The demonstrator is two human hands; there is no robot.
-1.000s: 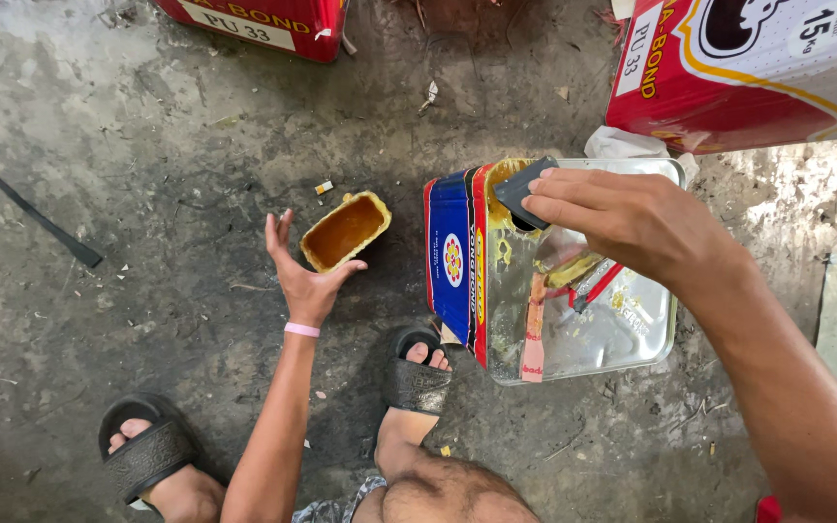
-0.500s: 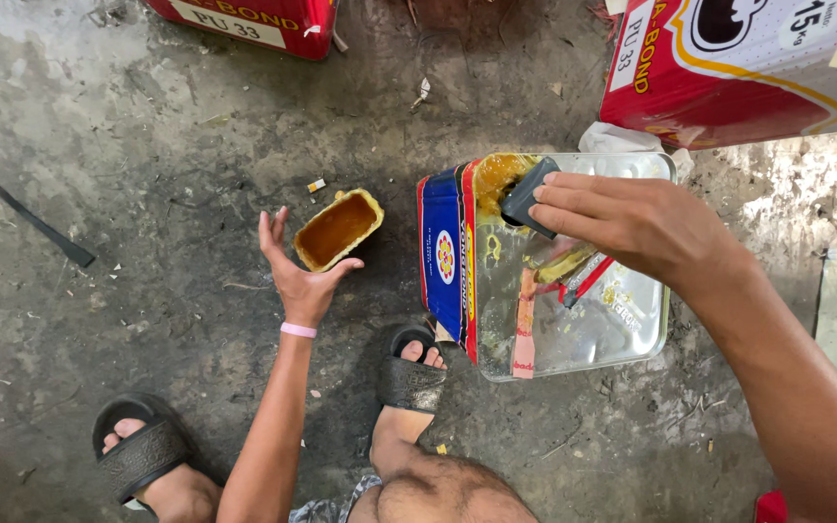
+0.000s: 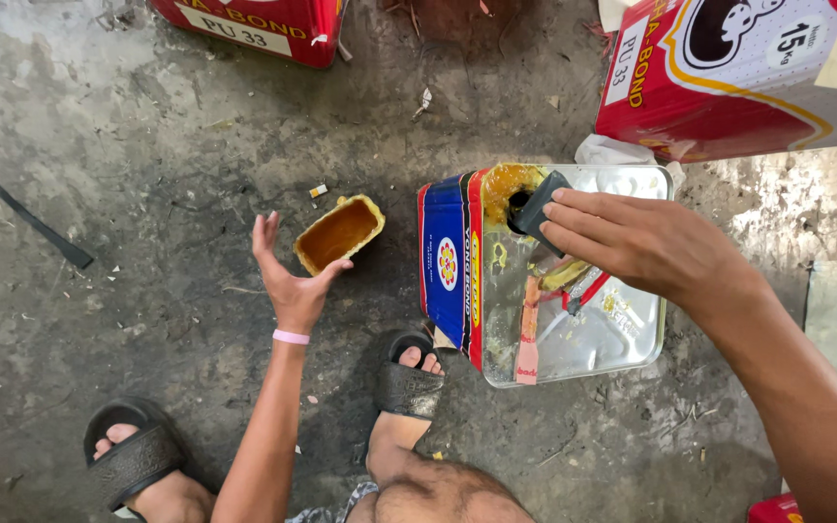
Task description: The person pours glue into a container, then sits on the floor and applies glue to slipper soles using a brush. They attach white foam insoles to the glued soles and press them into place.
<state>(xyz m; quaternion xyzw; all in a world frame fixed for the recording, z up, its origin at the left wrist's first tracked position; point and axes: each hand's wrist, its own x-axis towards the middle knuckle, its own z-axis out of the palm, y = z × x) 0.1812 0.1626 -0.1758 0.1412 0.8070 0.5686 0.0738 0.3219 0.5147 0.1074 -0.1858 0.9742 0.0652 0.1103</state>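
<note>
A: Hazards at this stage?

B: The tin [image 3: 554, 281] lies on its side, its opening ringed with sticky amber glue. The right hand [image 3: 641, 242] pinches a black cap [image 3: 540, 208] at that opening; glue could well smear the fingers or run onto the floor [image 3: 147, 174] if the cap sits crooked. The small tub [image 3: 339, 232], holding amber glue, sits just beside the left fingertips and may tip if knocked.

A: Hand poses?

B: Right hand: palm down over the tin's top face, fingers closed on the cap, forearm entering from the lower right. Left hand [image 3: 293, 281]: open, palm up, fingers spread, holding nothing, thumb almost touching the tub's rim; a pink band circles the wrist.
</note>
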